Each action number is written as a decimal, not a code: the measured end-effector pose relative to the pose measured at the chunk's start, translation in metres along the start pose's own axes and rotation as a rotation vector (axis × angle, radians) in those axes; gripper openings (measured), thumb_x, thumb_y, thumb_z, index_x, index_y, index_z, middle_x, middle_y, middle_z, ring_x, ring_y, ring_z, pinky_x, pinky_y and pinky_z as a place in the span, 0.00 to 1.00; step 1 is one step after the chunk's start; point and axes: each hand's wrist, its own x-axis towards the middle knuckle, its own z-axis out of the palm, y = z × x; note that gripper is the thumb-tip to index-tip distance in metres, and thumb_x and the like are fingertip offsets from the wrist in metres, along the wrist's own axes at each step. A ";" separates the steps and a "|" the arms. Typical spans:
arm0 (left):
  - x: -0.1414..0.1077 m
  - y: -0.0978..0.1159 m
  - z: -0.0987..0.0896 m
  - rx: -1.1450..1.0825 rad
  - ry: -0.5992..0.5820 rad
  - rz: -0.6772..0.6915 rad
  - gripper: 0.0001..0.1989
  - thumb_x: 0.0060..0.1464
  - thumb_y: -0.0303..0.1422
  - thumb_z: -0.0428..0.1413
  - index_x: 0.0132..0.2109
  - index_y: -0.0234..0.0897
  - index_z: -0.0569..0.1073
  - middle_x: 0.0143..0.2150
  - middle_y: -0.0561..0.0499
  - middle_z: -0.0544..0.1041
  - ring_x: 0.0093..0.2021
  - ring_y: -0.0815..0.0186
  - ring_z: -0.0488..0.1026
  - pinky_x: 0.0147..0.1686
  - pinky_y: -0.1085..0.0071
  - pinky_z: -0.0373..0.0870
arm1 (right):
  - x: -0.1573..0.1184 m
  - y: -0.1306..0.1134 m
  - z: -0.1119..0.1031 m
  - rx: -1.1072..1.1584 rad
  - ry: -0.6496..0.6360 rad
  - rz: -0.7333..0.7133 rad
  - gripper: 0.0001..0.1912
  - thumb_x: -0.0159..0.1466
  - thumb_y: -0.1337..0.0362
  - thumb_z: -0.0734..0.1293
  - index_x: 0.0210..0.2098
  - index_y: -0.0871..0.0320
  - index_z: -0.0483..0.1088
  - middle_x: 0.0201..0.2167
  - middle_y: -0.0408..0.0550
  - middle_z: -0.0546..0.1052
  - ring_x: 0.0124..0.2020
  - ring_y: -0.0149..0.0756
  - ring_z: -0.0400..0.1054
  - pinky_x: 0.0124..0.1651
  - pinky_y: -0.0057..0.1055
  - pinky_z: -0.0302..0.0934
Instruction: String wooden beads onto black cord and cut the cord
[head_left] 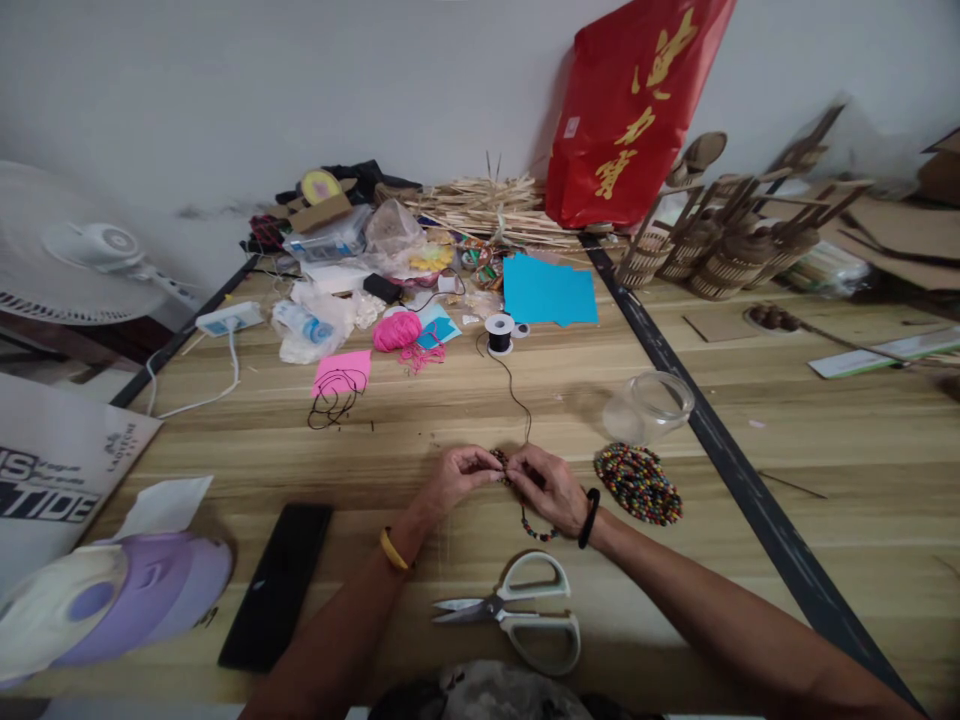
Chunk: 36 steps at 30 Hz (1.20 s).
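Observation:
My left hand (463, 474) and my right hand (546, 484) meet over the middle of the table, fingertips pinched close together. Between them is a strand of small beads (538, 533), which hangs below my right hand in a short curve. A thin black cord (517, 393) leads from the fingers up to a white spool (499, 334) of black cord. To the right of my right hand lies a coiled heap of multicoloured beads (639, 484). Scissors with white handles (508, 612) rest nearer to me, blades apart. The exact grip on the strand is partly hidden by the fingers.
A clear jar (649, 405) stands beyond the bead heap. Pink yarn (397, 330), blue paper (550, 289) and a loose black cord (334, 397) lie farther off. A black phone (276, 585) and a purple-white container (142, 597) sit at left; small woven baskets (720, 255) at right.

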 end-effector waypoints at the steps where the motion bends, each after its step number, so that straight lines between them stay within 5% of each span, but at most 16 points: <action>1: 0.000 -0.001 0.000 0.000 0.001 0.000 0.13 0.37 0.35 0.67 0.30 0.31 0.76 0.30 0.49 0.78 0.31 0.69 0.72 0.37 0.72 0.67 | 0.000 0.000 0.000 -0.001 -0.004 -0.004 0.06 0.66 0.63 0.61 0.34 0.58 0.67 0.29 0.46 0.72 0.29 0.31 0.65 0.32 0.27 0.59; 36: 0.000 -0.003 -0.002 0.020 -0.026 0.001 0.14 0.39 0.37 0.66 0.29 0.31 0.74 0.26 0.51 0.76 0.28 0.70 0.70 0.32 0.74 0.65 | 0.002 -0.010 -0.003 0.064 -0.021 0.005 0.08 0.65 0.59 0.63 0.39 0.57 0.68 0.29 0.47 0.72 0.28 0.32 0.66 0.30 0.27 0.61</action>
